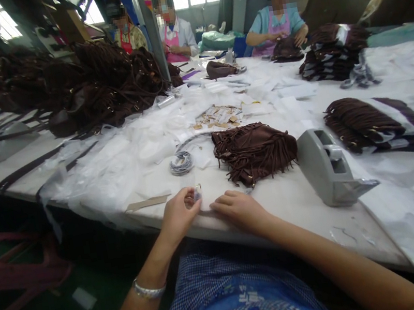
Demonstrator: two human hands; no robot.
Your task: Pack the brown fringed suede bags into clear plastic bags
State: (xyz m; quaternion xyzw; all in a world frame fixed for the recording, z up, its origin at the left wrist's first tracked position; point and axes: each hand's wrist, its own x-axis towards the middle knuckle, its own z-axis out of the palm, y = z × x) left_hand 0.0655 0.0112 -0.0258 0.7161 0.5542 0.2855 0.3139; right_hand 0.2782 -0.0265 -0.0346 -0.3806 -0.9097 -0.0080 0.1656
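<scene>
My left hand is closed in a pinch at the table's front edge. Between thumb and fingertips it holds a small metal clasp, with something greyish around its lower part. My right hand lies just to the right, fingers bent together and low against the tabletop; what they hold, if anything, is hidden. Beyond it rests a dark brown fringed bag. A grey cord runs from that bag to a coil of cord on its left. A flat beige strip lies left of my left hand.
A grey tape dispenser stands right of the bag. Farther right are stacked fringed pieces. Crumpled clear plastic and a large heap of brown bags cover the left. Several co-workers sit across the table; a pink stool stands below left.
</scene>
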